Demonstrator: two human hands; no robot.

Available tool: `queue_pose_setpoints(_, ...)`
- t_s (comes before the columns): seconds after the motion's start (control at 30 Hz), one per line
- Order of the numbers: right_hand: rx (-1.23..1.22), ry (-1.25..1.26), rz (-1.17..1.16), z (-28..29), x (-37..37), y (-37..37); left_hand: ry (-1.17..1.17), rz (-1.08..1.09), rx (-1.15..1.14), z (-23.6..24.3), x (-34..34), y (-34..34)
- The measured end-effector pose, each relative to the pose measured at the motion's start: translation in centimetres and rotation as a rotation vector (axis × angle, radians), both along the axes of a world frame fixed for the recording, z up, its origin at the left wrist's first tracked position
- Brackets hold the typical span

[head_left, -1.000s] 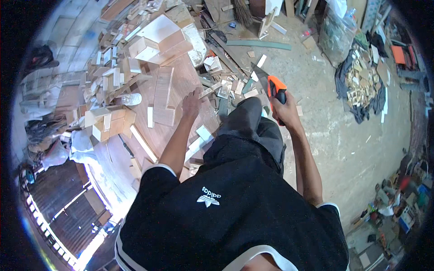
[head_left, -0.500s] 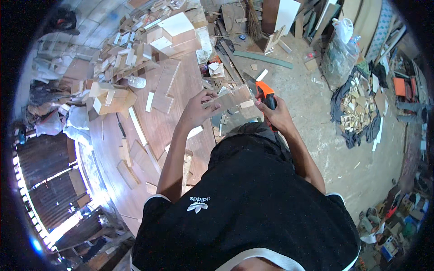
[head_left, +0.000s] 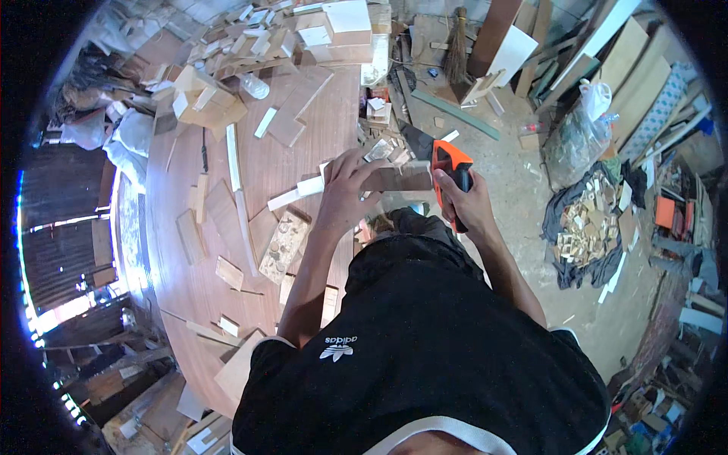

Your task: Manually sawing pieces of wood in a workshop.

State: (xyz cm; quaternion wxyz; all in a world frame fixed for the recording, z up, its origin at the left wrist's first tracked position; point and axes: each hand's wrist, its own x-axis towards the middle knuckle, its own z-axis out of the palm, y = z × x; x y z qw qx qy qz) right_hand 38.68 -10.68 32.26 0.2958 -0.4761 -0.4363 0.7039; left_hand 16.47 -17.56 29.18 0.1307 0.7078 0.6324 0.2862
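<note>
My right hand (head_left: 466, 201) is closed around the orange and black handle of a handsaw (head_left: 453, 157). Its dark blade points away and to the left, past the right end of a short flat piece of wood (head_left: 402, 179). My left hand (head_left: 345, 193) grips the left end of that wood at the table's right edge, fingers over the top and thumb towards me. The wood's right end sticks out beyond the table, close beside the saw. Whether the teeth touch the wood cannot be made out.
The wood-topped table (head_left: 171, 277) carries loose offcuts, a chisel-like tool (head_left: 203, 155), a clear plastic bottle (head_left: 255, 86) and a notched board (head_left: 292, 114). On the floor to the right are a plastic sack (head_left: 580, 144) and a dark cloth heaped with wood scraps (head_left: 588, 220). Boards lean at the back.
My left hand has brought the wood to the table edge, its fingers now spread further over it. The saw has come upright beside the wood's right end. The whole view has shifted.
</note>
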Motion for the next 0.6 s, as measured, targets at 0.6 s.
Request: queue_pose_setpoints(0.6, 0.141, 0.003, -0.001, 1.4, -0.2, -2.6, -1.274, 0.043, -0.135, -4.6, 0.8, -5.2)
